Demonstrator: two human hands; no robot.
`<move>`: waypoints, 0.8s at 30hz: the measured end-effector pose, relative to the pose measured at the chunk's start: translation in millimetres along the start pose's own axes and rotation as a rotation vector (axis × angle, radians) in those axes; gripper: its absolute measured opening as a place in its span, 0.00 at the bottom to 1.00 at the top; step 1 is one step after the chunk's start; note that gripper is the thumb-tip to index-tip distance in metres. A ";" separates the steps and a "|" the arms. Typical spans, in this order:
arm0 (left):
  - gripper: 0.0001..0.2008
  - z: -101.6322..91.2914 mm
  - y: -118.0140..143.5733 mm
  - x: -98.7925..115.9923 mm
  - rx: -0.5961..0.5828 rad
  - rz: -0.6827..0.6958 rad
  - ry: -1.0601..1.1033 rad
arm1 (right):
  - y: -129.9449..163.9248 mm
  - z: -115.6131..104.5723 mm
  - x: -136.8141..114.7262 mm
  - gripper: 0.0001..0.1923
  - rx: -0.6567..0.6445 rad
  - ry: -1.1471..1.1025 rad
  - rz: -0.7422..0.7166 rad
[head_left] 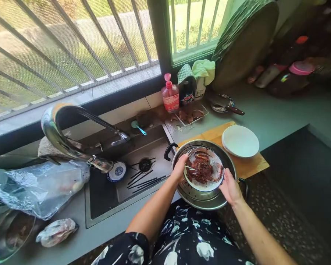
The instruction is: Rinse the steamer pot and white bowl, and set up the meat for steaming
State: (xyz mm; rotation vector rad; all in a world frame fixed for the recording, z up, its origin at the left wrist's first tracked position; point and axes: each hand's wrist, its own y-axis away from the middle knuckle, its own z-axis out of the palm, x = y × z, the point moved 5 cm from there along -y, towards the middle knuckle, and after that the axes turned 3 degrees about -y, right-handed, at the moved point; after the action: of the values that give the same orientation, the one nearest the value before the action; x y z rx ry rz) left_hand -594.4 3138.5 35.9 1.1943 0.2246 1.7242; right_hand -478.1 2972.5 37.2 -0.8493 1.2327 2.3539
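Left hand (180,167): fingers curled over the near-left rim of the bowl (204,170), gripping it.
Right hand (230,187): fingers pressed together against the bowl's right rim, thumb on top.
Bowl: between both hands, holding dark red meat, inside the steel pot (204,198).
Beyond the fingers: white plate (240,141) on a wooden board (248,165).
Left of the fingers: sink (105,195) with chopsticks (146,180).

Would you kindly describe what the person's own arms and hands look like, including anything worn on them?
Both forearms are bare down to the left hand and the right hand, with no gloves, watch or bracelets visible. No rings can be made out. Near the left elbow a short dark sleeve begins, printed with white flowers, matching the dark floral garment below. The right arm shows no sleeve within the picture.
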 end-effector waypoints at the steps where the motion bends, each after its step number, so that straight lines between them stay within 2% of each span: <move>1: 0.20 -2.5 2.9 0.0 0.014 0.043 -0.016 | 3.3 0.6 0.1 0.22 -0.011 -0.002 -0.021; 5: 0.22 -11.9 18.3 -0.7 0.077 0.191 -0.083 | 17.3 3.3 -1.4 0.26 -0.070 -0.011 -0.124; 10: 0.23 -12.5 33.8 -3.0 0.122 0.199 -0.104 | 27.3 6.6 -6.0 0.27 -0.076 -0.027 -0.152; 16: 0.23 -9.1 37.6 -3.1 0.159 0.108 -0.150 | 26.6 5.3 -4.5 0.22 -0.034 -0.023 -0.016; 22: 0.26 -3.4 31.1 -13.9 0.092 -0.027 -0.021 | 18.8 2.6 -1.1 0.21 0.001 0.030 0.027; 24: 0.26 -4.3 29.6 -18.6 0.105 -0.065 0.002 | 16.6 2.1 0.5 0.20 0.020 0.022 0.037</move>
State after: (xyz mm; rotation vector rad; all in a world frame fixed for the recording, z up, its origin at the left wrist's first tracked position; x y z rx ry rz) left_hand -615.4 3110.6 40.6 1.2478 0.3548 1.6744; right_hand -488.4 2965.0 48.1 -0.8557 1.2893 2.3633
